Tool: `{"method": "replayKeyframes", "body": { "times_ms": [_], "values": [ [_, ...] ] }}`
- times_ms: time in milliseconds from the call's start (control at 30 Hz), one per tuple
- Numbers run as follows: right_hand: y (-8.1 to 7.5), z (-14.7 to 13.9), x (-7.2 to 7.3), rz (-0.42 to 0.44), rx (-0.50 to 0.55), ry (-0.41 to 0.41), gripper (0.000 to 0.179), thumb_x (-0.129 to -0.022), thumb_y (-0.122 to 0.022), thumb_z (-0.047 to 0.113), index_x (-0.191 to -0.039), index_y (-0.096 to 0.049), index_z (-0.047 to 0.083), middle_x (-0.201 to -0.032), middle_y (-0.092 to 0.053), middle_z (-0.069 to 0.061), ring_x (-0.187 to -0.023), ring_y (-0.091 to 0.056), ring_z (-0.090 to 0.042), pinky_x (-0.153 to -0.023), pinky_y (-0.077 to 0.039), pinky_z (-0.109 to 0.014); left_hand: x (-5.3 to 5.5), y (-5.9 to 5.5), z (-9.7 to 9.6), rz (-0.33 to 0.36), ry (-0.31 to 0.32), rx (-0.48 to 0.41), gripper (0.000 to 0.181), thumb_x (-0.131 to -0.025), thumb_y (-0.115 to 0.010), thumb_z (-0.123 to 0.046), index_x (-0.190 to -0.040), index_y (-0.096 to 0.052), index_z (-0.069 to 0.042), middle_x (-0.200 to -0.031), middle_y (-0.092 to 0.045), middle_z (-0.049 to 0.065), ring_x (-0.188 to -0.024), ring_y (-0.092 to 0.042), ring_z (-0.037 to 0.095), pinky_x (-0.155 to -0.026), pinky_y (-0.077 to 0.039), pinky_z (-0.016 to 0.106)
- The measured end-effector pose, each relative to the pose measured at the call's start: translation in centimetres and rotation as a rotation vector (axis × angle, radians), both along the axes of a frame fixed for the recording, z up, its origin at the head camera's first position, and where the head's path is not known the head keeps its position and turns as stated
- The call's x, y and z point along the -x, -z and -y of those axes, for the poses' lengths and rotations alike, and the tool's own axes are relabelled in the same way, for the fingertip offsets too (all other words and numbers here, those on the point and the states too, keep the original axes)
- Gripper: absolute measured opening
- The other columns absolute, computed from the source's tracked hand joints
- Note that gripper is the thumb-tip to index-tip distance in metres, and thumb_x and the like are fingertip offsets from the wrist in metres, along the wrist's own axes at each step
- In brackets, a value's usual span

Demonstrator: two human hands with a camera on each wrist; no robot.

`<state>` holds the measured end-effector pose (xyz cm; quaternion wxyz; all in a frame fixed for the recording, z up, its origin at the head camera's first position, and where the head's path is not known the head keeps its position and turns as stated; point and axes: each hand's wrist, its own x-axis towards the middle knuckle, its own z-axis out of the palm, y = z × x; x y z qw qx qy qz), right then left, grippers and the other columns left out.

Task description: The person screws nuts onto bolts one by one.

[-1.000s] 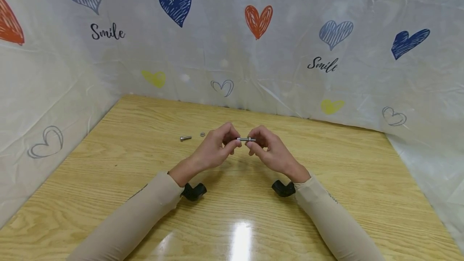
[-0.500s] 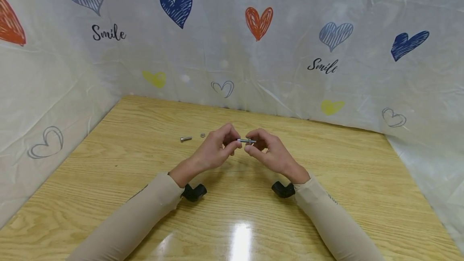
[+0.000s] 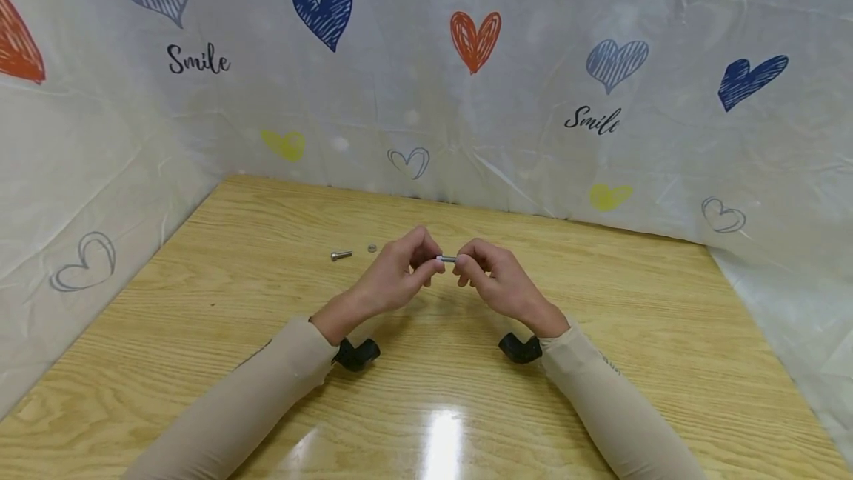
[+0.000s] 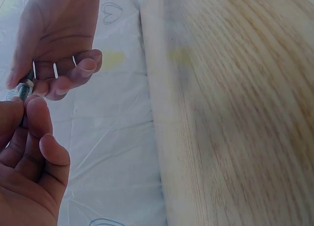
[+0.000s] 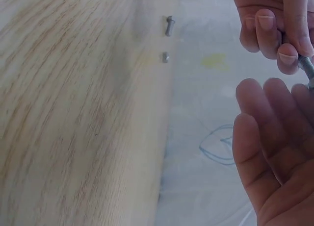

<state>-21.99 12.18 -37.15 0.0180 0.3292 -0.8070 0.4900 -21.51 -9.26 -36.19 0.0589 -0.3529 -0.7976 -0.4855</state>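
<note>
On my head feed the held bolt (image 3: 449,258) sat near the middle of the view, off the tabletop (image 3: 633,302), its shank running from nine o'clock to three. I saw the left hand (image 3: 397,270) clamped on its nine o'clock end, thumb against fingers, with that end hidden from me. The right hand (image 3: 496,278) had its thumb and fingertips together at the three o'clock end, clamped on the threaded nut (image 4: 26,84), which my left wrist camera showed around the shank. From the right wrist I could make out bare thread between the two hands.

Over toward nine o'clock from the held bolt, a loose nut (image 3: 372,248) lay on the wood near the left hand; beyond it, in the same direction, lay a loose bolt (image 3: 341,255), head toward nine, thread toward three. Below the wrists I had one black mount (image 3: 358,354) between seven and eight o'clock and another between four and five, beside beige sleeves (image 3: 240,398). At twelve, a pale sheet (image 3: 413,110) printed with hearts and the word "Smile" hung behind the table.
</note>
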Motion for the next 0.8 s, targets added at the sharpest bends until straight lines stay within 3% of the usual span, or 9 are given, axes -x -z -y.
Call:
{"method": "replayKeyframes", "body": {
  "times_ms": [200, 333, 400, 533, 667, 800],
  "values": [
    [0.0, 0.2, 0.0, -0.007, -0.02, 0.002, 0.026, -0.103, -0.046, 0.029, -0.092, -0.061, 0.011, -0.086, -0.064, -0.011, -0.074, -0.063, -0.025, -0.065, -0.05, -0.033, -0.1, 0.1, 0.3, -0.011, 0.0, -0.003, 0.005, -0.096, -0.057, -0.007, -0.097, -0.052, -0.009, -0.073, -0.058, 0.001, -0.059, -0.056, 0.022, -0.053, -0.045, 0.028],
    [-0.1, 0.1, -0.2, 0.024, -0.027, 0.016, 0.02, -0.102, -0.049, 0.031, -0.1, -0.061, 0.015, -0.09, -0.064, -0.007, -0.076, -0.063, -0.024, -0.062, -0.048, -0.034, 0.0, 0.2, 0.3, -0.018, 0.001, 0.001, 0.004, -0.096, -0.057, -0.007, -0.098, -0.053, -0.008, -0.073, -0.058, 0.0, -0.058, -0.054, 0.013, -0.053, -0.045, 0.029],
    [-0.2, 0.0, -0.3, 0.046, -0.019, 0.02, 0.016, -0.1, -0.054, 0.027, -0.107, -0.058, 0.014, -0.095, -0.063, -0.006, -0.08, -0.064, -0.025, -0.065, -0.049, -0.037, 0.1, 0.2, 0.1, -0.017, 0.003, 0.0, 0.004, -0.096, -0.057, -0.007, -0.098, -0.053, -0.008, -0.074, -0.058, 0.0, -0.059, -0.055, 0.015, -0.053, -0.045, 0.029],
    [-1.1, 0.4, -0.8, 0.066, 0.003, 0.003, 0.026, -0.095, -0.061, 0.013, -0.118, -0.05, 0.006, -0.104, -0.061, -0.011, -0.086, -0.065, -0.03, -0.072, -0.051, -0.041, 0.1, 0.1, 0.2, -0.016, -0.005, -0.005, 0.005, -0.096, -0.057, -0.006, -0.098, -0.053, -0.009, -0.076, -0.058, -0.001, -0.06, -0.057, 0.022, -0.053, -0.046, 0.029],
    [-0.4, 0.3, -0.3, 0.03, 0.033, -0.021, 0.021, -0.095, -0.06, 0.008, -0.114, -0.05, 0.006, -0.099, -0.061, -0.01, -0.08, -0.066, -0.03, -0.07, -0.053, -0.038, 0.1, 0.0, 0.1, -0.017, -0.005, -0.005, 0.005, -0.096, -0.057, -0.006, -0.098, -0.053, -0.009, -0.077, -0.059, -0.001, -0.06, -0.058, 0.025, -0.053, -0.046, 0.029],
    [0.1, 0.2, 0.0, -0.019, 0.027, -0.025, 0.008, -0.098, -0.055, 0.013, -0.106, -0.055, 0.01, -0.092, -0.061, -0.006, -0.074, -0.064, -0.025, -0.064, -0.051, -0.033, 0.1, 0.0, 0.1, -0.016, -0.008, -0.002, 0.005, -0.096, -0.057, -0.007, -0.097, -0.053, -0.009, -0.075, -0.058, -0.001, -0.06, -0.058, 0.028, -0.053, -0.045, 0.028]
  ]
}}
